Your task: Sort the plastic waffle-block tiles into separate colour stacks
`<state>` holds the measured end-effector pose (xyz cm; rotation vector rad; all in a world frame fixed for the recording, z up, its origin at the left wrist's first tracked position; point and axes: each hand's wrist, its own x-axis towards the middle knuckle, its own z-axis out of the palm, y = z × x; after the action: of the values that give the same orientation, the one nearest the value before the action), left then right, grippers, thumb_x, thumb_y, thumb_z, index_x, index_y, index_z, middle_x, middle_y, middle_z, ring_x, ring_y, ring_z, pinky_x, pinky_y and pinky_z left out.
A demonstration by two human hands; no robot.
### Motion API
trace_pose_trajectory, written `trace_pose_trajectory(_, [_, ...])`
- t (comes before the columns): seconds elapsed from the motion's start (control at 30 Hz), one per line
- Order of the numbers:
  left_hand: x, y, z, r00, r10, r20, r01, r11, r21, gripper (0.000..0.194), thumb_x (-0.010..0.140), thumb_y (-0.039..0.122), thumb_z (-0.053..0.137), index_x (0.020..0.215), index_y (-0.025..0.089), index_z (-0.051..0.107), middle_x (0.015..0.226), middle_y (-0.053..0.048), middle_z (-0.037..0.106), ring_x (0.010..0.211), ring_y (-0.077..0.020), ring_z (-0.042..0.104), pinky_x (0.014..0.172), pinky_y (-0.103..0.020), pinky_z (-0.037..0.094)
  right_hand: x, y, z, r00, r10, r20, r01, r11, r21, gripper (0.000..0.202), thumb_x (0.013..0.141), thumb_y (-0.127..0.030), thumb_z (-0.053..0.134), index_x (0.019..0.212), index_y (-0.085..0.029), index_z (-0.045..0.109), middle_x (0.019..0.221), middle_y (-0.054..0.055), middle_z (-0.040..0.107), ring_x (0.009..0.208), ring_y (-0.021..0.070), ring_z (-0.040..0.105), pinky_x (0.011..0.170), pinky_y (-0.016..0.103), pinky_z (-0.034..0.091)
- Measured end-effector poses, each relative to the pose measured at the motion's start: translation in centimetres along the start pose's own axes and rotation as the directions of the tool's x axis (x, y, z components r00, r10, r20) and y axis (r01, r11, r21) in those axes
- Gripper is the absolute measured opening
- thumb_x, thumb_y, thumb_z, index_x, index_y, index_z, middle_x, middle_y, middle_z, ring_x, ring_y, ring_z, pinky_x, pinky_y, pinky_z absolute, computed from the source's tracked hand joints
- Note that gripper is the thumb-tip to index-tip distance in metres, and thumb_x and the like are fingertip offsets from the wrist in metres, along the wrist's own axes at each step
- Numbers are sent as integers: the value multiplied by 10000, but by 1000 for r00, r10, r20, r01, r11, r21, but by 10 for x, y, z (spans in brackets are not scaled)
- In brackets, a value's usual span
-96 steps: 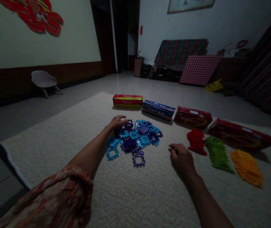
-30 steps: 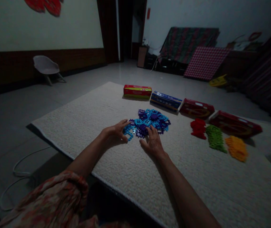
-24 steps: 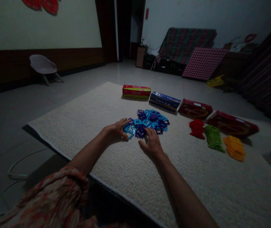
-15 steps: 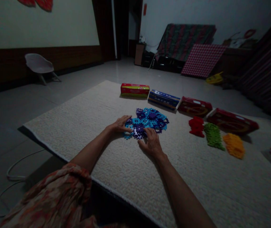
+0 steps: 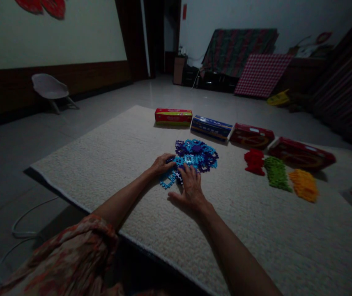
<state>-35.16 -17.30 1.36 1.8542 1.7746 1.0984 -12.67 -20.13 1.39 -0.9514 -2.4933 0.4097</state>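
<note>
Flat notched plastic building pieces (image 5: 205,155), blue and purple, lie linked or overlapping in a cluster on the cream mat (image 5: 102,164). My left hand (image 5: 162,163) is at the cluster's left edge, its thumb and fingers closed on a purple piece there. On the near side, my right hand (image 5: 191,188) lies over the pieces, fingertips pressing down and thumb spread away to the left. Its fingers hide part of the purple pieces. Between both hands a light-blue piece (image 5: 167,181) sticks out toward me.
Right of the cluster sit piles of red pieces (image 5: 254,161), green pieces (image 5: 277,173) and yellow pieces (image 5: 304,185). Behind stand a red-and-yellow box (image 5: 173,117), a blue box (image 5: 212,128) and two dark red boxes (image 5: 252,136). A small chair (image 5: 51,88) stands on the floor.
My right hand has shifted slightly left, its fingers reaching farther over the pieces. My left hand has moved a little right and its thumb and fingers have drawn together.
</note>
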Motion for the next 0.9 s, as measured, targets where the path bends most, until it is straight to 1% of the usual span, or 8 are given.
trace_pose_trajectory(0.1, [0, 6, -2, 999, -40, -15, 39, 997, -60, 353, 828, 270, 626, 1156, 193, 735, 1213, -100, 713, 1167, -257, 648, 1063, -405, 489, -3, -12, 8, 1000, 21, 4, -21, 1000, 4, 992, 716, -527, 756, 1550, -181, 346, 1673, 194, 201, 1531, 440, 138, 1165, 719, 170])
trace_pose_trajectory(0.27, [-3, 17, 1, 988, -156, 3, 151, 947, -284, 381, 775, 224, 643, 1140, 181, 742, 1154, -94, 729, 1057, -245, 675, 993, -389, 519, -1, -14, 14, 993, 60, -104, -56, 997, 44, 944, 745, -486, 735, 1544, -180, 336, 1646, 210, 256, 1509, 450, 200, 1152, 682, 250])
trace_pose_trajectory(0.4, [-11, 28, 1, 950, -295, 98, 293, 741, -604, 525, 746, 300, 737, 1247, 154, 675, 1002, -92, 741, 803, -187, 691, 763, -317, 558, 1, -11, 16, 990, 65, -126, -59, 997, 54, 957, 733, -506, 740, 1538, -183, 335, 1641, 222, 252, 1495, 468, 210, 1132, 692, 268])
trace_pose_trajectory(0.47, [-17, 34, -3, 943, -301, 140, 304, 613, -730, 571, 744, 343, 775, 1275, 167, 655, 1041, -99, 739, 788, -174, 690, 727, -296, 551, 0, -10, 17, 989, 79, -127, -72, 996, 57, 950, 727, -511, 742, 1535, -210, 343, 1638, 206, 264, 1490, 472, 218, 1128, 716, 248])
trace_pose_trajectory(0.53, [-21, 39, -9, 941, -280, 191, 320, 547, -773, 556, 729, 346, 808, 1235, 156, 678, 1056, -115, 742, 798, -177, 692, 725, -291, 546, 0, -10, 18, 989, 87, -121, -80, 995, 59, 943, 721, -515, 743, 1531, -235, 350, 1635, 190, 278, 1485, 475, 226, 1126, 741, 222])
trace_pose_trajectory(0.7, [-17, 42, -16, 921, -271, 279, 385, 543, -746, 543, 689, 340, 850, 1172, 131, 716, 982, -132, 763, 772, -198, 696, 724, -316, 541, 0, -11, 15, 990, 106, -96, -101, 993, 53, 949, 711, -523, 752, 1529, -249, 356, 1622, 181, 320, 1475, 495, 226, 1102, 799, 177])
trace_pose_trajectory(0.8, [-8, 38, -10, 928, -277, 250, 372, 623, -688, 493, 650, 332, 870, 1081, 122, 753, 897, -115, 767, 752, -197, 683, 697, -299, 524, 0, -9, 14, 987, 132, -95, -127, 990, 53, 973, 686, -540, 776, 1527, -273, 365, 1621, 164, 333, 1462, 533, 216, 1072, 832, 171])
trace_pose_trajectory(0.9, [0, 33, 1, 935, -291, 203, 353, 714, -605, 404, 630, 351, 863, 957, 132, 771, 818, -76, 756, 714, -180, 660, 649, -269, 502, 0, -7, 12, 991, 108, -80, -102, 992, 68, 979, 687, -539, 778, 1530, -266, 363, 1622, 167, 329, 1461, 514, 239, 1081, 799, 220])
